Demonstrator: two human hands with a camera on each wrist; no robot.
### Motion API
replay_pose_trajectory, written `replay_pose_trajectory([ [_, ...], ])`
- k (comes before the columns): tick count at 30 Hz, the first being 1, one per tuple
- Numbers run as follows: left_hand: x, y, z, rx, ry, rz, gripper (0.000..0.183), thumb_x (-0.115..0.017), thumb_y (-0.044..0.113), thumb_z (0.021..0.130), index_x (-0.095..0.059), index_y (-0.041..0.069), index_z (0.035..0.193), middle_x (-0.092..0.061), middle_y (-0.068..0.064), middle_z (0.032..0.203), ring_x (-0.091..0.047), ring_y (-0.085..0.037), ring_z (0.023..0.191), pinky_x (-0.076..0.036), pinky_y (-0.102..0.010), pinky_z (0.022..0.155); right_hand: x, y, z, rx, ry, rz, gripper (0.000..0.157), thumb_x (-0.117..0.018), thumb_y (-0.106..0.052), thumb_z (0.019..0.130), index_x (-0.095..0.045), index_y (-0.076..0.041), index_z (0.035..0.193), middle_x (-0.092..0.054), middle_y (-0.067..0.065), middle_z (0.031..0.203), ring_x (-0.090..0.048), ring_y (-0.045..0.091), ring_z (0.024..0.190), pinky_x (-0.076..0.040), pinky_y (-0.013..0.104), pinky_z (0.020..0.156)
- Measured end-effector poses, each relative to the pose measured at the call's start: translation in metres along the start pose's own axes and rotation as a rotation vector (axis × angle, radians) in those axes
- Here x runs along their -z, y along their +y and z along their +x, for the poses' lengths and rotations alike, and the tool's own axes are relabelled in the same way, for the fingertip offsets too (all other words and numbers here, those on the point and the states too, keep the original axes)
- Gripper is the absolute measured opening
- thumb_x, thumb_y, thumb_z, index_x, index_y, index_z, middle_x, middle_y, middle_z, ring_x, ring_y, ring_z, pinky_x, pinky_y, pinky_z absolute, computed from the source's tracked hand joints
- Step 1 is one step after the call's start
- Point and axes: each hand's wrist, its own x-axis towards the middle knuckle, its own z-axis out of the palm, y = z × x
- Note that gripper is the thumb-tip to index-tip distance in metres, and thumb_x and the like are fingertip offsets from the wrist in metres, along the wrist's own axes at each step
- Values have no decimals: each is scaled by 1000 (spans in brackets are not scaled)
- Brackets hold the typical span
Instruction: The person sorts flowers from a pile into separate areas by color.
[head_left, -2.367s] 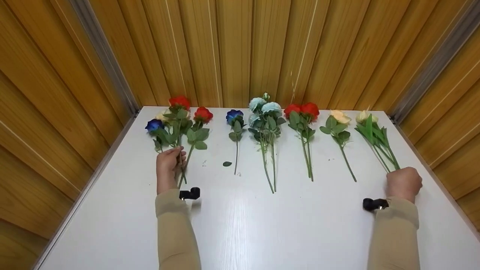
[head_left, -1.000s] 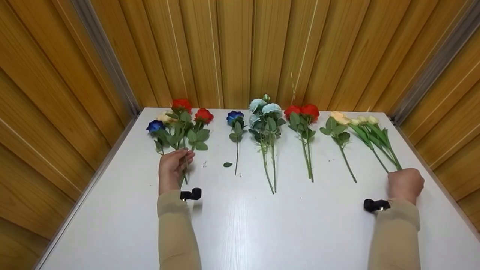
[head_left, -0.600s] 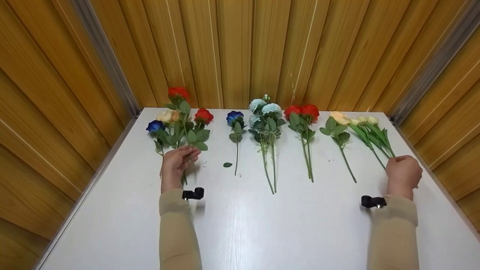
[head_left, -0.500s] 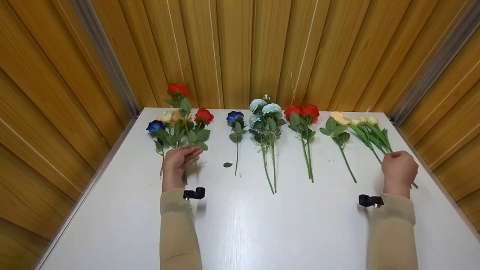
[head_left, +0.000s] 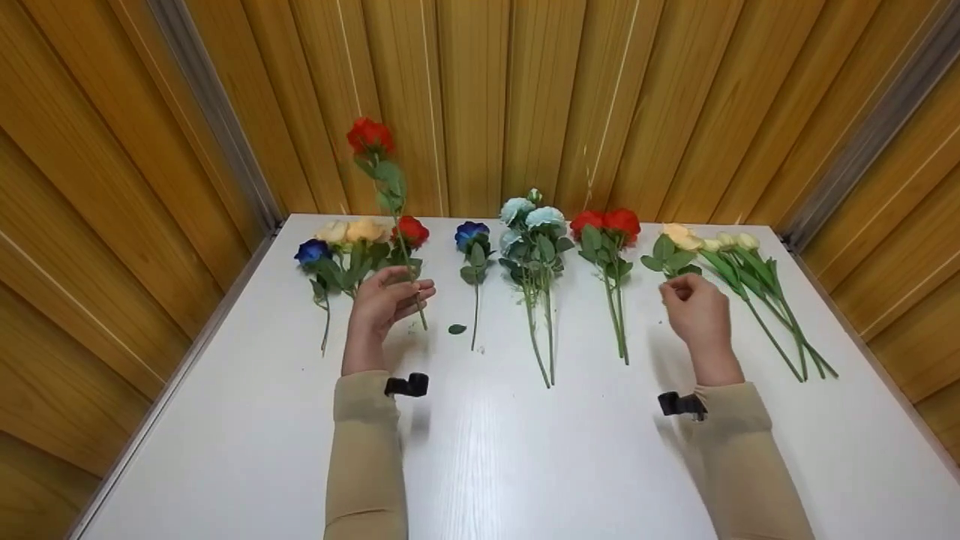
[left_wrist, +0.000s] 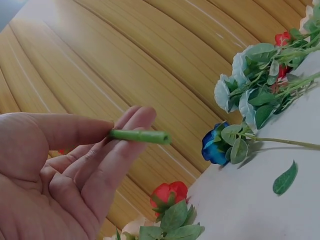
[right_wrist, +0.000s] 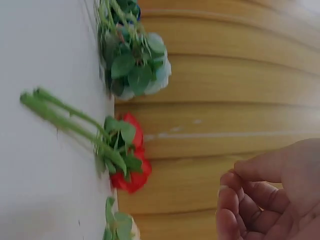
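Observation:
My left hand [head_left: 377, 307] pinches the stem of a red rose [head_left: 370, 136] between thumb and fingers, its bloom raised above the table's back edge. In the left wrist view the cut end of that green stem [left_wrist: 142, 136] sticks out past the fingertips. Loosely curled and holding nothing, my right hand [head_left: 699, 311] hangs in front of a peach rose [head_left: 681, 236] and hides its stem. White tulips [head_left: 772, 292] lie to its right with stems crossing. Behind my left hand lie a blue rose [head_left: 313, 252], pale peach roses [head_left: 365, 230] and another red rose [head_left: 410, 232].
On the white table [head_left: 480, 450] lie a single blue rose [head_left: 472, 234], a light-blue bunch [head_left: 545, 217] and two red roses [head_left: 621, 225]. One loose leaf [head_left: 457, 329] sits left of centre. Wood-patterned walls [head_left: 480, 97] enclose the back and sides.
My left hand has lifted the red rose up and slightly right, away from the other flowers. My right hand has let go of the tulips and moved left towards the peach rose.

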Motion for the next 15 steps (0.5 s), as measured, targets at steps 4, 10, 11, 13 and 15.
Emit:
replay_pose_trajectory([
  [4,-12,1,-4,-40,-28,34,40,-63,3,100,-55,7,140,-75,-19,123,-78,-23,101,-64,-34,87,-24,-23,-10,47,-116,63,24,-63,-22,102,-71,-1,110,-73,18,98,-62,17,78,-50,24,64],
  [10,-37,0,-9,-92,-101,54,28,-64,-5,97,-58,1,124,-75,-21,119,-79,-24,98,-64,-35,86,-61,-49,-32,82,-316,231,20,-67,-19,101,-72,0,107,-75,16,96,-69,17,82,-55,23,70],
  [11,-40,-1,-9,-99,-113,58,28,-64,-6,97,-59,0,123,-75,-21,118,-79,-24,97,-64,-35,86,-67,-53,-35,89,-349,263,20,-67,-18,101,-72,1,106,-75,16,96,-69,17,82,-56,23,71],
  [13,-48,-2,-10,-106,-128,70,27,-65,-7,95,-60,-2,121,-76,-21,116,-79,-23,96,-64,-36,86,-78,-60,-41,100,-409,330,21,-67,-16,101,-72,3,107,-76,16,96,-71,17,82,-57,24,72],
  [15,-55,-4,-11,-116,-148,79,27,-66,-8,94,-61,-3,120,-76,-21,115,-79,-24,95,-64,-36,86,-89,-68,-45,101,-458,397,21,-66,-15,101,-72,3,109,-76,17,98,-72,18,84,-60,29,76],
])
